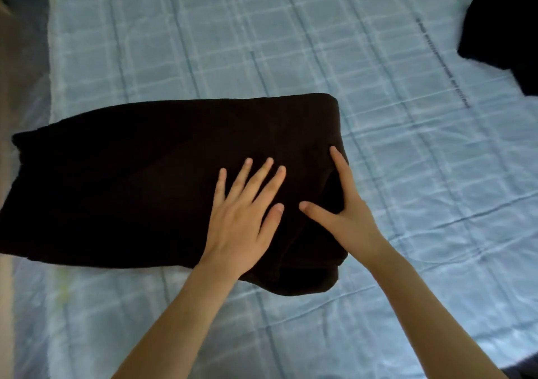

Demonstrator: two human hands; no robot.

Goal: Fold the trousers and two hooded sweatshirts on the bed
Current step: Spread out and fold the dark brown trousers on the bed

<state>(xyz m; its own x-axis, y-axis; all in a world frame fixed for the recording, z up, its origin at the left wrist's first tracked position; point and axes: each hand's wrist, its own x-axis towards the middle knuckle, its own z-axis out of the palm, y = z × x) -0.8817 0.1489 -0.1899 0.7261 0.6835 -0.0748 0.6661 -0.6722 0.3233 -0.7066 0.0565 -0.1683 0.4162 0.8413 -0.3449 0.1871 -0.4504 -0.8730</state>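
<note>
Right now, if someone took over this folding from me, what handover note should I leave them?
The left hand is open, flat on the dark folded garment, fingers spread.
The right hand is open, pressing that garment's right edge.
The garment lies near the left side of the bed; a second dark garment sits at the far right, partly out of view, seemingly unfolded.
Done: one garment looks folded; which one, I cannot tell.
Left: the second garment; a third is not in view.
</note>
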